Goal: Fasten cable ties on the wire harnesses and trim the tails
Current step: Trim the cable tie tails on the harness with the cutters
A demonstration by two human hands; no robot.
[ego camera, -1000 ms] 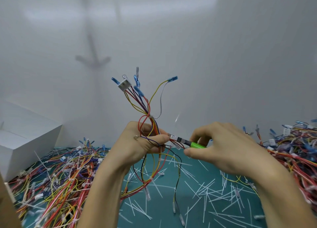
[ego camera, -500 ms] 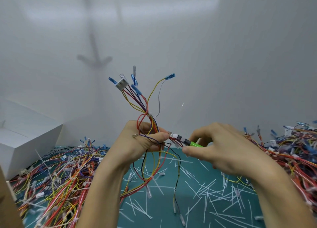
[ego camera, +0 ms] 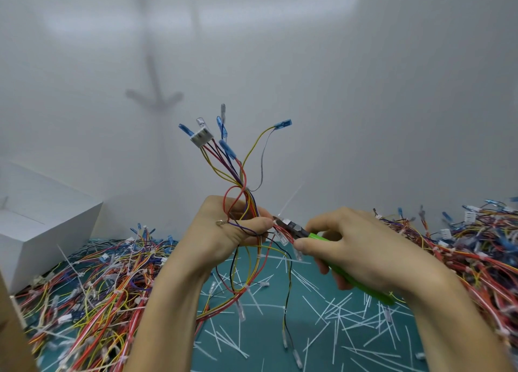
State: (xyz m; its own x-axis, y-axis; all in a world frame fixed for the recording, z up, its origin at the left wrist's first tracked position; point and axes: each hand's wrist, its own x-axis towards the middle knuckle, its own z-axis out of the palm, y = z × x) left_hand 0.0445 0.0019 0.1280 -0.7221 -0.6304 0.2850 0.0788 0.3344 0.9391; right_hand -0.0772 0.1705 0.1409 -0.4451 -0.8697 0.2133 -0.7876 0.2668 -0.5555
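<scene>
Since the earlier frames the right hand (ego camera: 364, 248) has come a little closer to the left hand (ego camera: 224, 231), and more of the green handle shows under it. The wire harness (ego camera: 244, 181) is held upright in the air above the desk (ego camera: 232, 363), in the middle of the view. The grip of the left hand is closed around its bundle, with the thumb pressed across the wires. Its white connector (ego camera: 200, 137) and blue terminals (ego camera: 283, 124) fan out above the fist, and the loose ends hang down below it.

The grip of the right hand is closed around the cutters (ego camera: 297, 228), whose dark tip touches the harness just beside the left thumb. A thin white cable tie tail (ego camera: 291, 200) shows as a blurred streak going up from the tip; I cannot tell if it is attached.

Many cut tails (ego camera: 330, 313) lie on the desk. Piles of harnesses lie at the left (ego camera: 92, 296) and at the right (ego camera: 462, 240). A white box (ego camera: 42, 226) stands at the far left.
</scene>
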